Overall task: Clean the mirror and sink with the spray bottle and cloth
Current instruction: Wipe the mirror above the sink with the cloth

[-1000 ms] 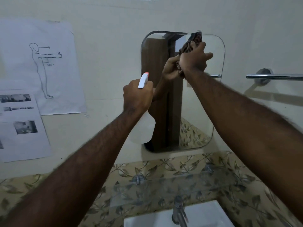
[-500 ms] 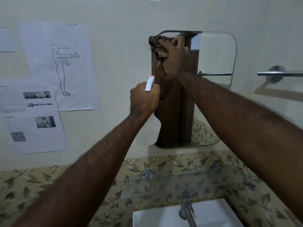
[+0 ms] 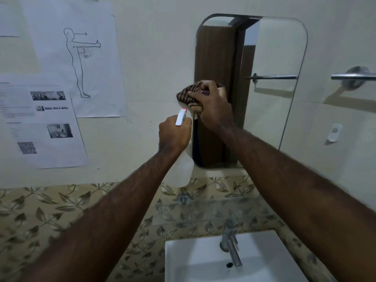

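Note:
A rounded wall mirror hangs above a white sink with a metal tap. My right hand grips a brown striped cloth and presses it on the mirror's left edge, about halfway down. My left hand holds a white spray bottle by the neck, just below and left of the cloth; its red-tipped nozzle points up toward the wall. The bottle's body hangs under my fist.
Printed sheets and a body-outline drawing are taped to the wall at left. A chrome towel bar and a small white wall hook sit right of the mirror. A glass shelf spans the leaf-patterned tiles above the sink.
My right hand slid the cloth from the mirror's top right to its top left, then down the left edge to mid-height. The left hand kept the bottle raised in about the same place.

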